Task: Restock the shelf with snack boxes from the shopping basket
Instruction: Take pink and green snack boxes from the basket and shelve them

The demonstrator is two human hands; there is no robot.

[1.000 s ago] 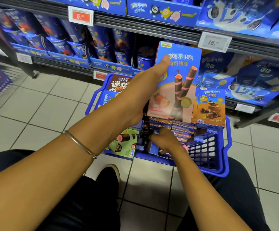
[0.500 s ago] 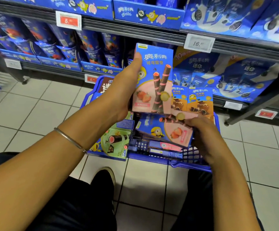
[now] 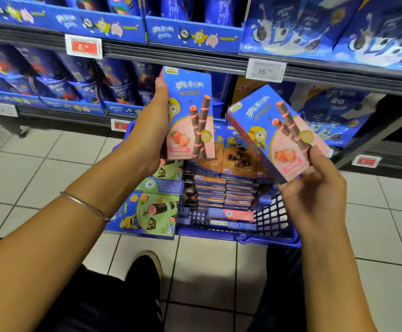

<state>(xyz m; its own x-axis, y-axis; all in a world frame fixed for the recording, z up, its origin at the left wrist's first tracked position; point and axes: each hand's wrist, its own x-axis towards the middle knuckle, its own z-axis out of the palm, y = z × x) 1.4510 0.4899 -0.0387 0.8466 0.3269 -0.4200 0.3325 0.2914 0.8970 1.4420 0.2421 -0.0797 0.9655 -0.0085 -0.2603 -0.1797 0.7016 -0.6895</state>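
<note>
I have the left hand [image 3: 152, 130] wrapped round one strawberry snack box [image 3: 190, 116], upright and face toward me at about eleven o'clock over the shopping basket [image 3: 267, 238]. The right hand [image 3: 315, 188] pinches a second strawberry box [image 3: 279, 133] by its lower end, tilted, at about two o'clock. Both ride clear of the stacks in the basket (the brown chocolate ones [image 3: 238, 161] sit at its far side), I judge so a pair goes up together to the shelf [image 3: 171, 56] at twelve o'clock, which neither touches.
</note>
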